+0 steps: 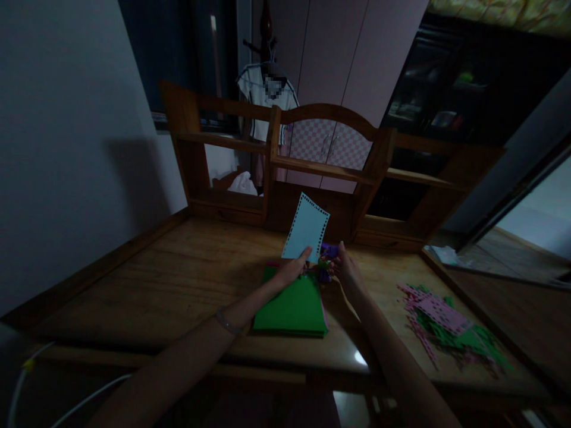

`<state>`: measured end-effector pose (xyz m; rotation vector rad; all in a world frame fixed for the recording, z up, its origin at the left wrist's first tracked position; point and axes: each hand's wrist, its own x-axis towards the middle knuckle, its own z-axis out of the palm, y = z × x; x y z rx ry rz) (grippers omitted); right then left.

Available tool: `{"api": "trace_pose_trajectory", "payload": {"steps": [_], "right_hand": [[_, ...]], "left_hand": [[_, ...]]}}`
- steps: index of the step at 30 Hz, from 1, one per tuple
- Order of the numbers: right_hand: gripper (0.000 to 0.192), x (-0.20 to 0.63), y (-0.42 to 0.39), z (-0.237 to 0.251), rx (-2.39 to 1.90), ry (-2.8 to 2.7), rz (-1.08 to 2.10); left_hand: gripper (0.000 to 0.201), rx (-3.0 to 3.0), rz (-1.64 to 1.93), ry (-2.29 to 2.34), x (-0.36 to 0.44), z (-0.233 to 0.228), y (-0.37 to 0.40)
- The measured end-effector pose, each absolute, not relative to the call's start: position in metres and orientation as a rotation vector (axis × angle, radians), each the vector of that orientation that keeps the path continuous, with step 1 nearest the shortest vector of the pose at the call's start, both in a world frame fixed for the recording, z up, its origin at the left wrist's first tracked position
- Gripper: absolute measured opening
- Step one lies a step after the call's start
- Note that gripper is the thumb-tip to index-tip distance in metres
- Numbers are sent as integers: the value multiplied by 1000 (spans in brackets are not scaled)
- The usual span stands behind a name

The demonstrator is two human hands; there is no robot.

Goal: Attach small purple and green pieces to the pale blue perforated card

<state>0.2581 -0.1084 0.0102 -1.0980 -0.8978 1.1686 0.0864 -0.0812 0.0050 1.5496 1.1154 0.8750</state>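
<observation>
Blue card (306, 229) in left hand (292, 270)

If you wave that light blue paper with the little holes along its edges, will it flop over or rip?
The light blue sheet stands upright though the left hand pinches only its bottom edge, so it is probably stiffish card, and light. The holes punched along its edges may tear if tugged. The right hand holds a small purple tool close beside it.

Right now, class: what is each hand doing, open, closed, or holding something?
Left hand: closed on the light blue card, held upright.
Right hand: closed around a small purple tool above the green paper.
</observation>
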Motion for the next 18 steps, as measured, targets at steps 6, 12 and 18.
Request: {"api": "trace_pose_trajectory", "payload": {"steps": [6, 12, 18], "right_hand": [[54, 259, -107, 8, -1100, -901, 1155], [55, 258, -108, 10, -1099, -902, 1162], [54, 257, -109, 11, -1096, -908, 1155]], "left_hand": [[64, 1564, 889, 1109, 87, 1, -79], [64, 1566, 876, 1118, 87, 6, -82], [65, 1579, 885, 1139, 86, 6, -83]]}}
